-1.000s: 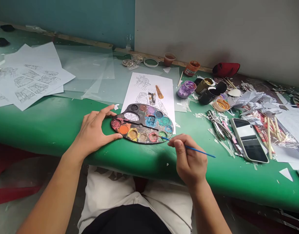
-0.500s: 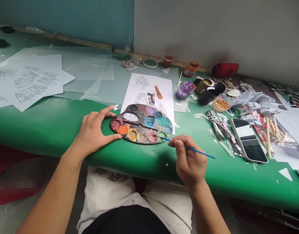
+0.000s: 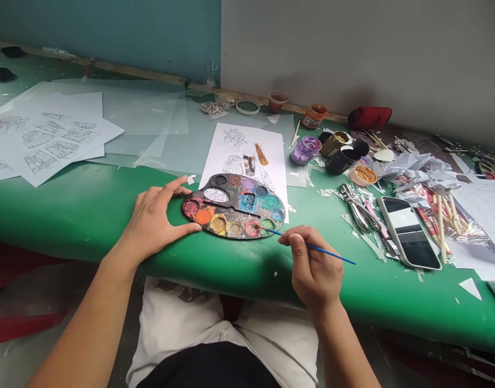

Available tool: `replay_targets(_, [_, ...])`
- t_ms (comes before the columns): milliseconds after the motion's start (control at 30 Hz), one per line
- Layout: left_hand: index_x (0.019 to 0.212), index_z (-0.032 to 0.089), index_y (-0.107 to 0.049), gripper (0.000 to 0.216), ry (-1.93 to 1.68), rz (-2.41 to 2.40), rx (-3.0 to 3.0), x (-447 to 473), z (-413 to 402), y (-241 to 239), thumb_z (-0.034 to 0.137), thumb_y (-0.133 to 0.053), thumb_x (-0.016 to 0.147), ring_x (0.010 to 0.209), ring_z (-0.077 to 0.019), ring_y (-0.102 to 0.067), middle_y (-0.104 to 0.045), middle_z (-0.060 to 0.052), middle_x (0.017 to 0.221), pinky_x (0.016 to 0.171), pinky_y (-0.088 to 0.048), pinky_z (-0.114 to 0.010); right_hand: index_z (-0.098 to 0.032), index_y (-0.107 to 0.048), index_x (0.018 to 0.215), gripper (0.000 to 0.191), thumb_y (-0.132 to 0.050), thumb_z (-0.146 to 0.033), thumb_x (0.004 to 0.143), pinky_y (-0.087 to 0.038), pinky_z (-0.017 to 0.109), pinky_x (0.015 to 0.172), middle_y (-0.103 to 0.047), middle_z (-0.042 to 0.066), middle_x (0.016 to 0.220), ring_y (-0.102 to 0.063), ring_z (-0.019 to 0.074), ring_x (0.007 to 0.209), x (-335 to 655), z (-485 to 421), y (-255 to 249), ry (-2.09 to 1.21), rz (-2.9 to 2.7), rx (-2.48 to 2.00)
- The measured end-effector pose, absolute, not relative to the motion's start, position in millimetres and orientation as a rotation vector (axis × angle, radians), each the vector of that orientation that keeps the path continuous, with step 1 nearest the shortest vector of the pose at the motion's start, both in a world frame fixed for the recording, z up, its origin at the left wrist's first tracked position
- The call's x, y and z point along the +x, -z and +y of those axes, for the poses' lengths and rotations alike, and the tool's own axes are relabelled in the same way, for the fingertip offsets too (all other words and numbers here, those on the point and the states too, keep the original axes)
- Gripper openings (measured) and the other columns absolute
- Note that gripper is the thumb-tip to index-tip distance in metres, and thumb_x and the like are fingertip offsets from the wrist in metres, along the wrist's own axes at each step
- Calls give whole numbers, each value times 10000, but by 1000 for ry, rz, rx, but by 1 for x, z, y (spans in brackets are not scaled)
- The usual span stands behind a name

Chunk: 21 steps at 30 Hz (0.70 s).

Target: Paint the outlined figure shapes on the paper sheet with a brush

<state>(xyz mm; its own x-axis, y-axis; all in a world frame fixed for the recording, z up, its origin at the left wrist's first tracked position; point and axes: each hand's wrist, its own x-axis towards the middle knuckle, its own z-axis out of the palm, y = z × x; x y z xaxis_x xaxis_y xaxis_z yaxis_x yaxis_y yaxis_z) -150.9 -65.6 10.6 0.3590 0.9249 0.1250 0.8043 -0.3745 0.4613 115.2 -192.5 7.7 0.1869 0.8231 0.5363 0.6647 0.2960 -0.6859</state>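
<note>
A dark oval paint palette (image 3: 231, 211) with several coloured wells lies on the green table, partly over a printed drawing sheet (image 3: 215, 145). At the palette's left end is my left hand (image 3: 152, 218), thumb and fingers spread apart; the thumb tip touches its lower edge. My right hand (image 3: 314, 261) pinches a thin blue paintbrush (image 3: 332, 255). The brush tip sits in a pinkish-red well (image 3: 252, 228) near the palette's lower right. On the sheet, one wedge-shaped piece (image 3: 262, 154) is coloured brown-orange, and a neighbouring shape is partly painted.
Purple (image 3: 306, 150), orange (image 3: 314, 116) and black (image 3: 341, 159) paint jars stand right of the sheet. Farther right lie pliers (image 3: 358, 207), a phone (image 3: 410, 231), wooden sticks (image 3: 441, 229) and scraps. Printed sheets (image 3: 57, 134) and clear plastic sheets (image 3: 146, 108) cover the left.
The brush tip has shifted very slightly within the pinkish-red well. Both hands and the palette otherwise stay almost in place; the view has moved a little.
</note>
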Motion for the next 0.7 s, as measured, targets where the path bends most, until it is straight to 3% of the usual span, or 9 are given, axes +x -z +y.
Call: replay_targets(700, [1491, 339, -367, 892, -522, 1520, 2304, -152, -67, -10, 497, -778, 716, 1218, -316, -548, -665, -29, 1297, 1128, -337, -522, -217, -605, 785, 243, -472, -185, 985, -506, 244, 610, -655, -6, 697, -635, 127, 643, 118, -192, -4, -261, -1529, -1440])
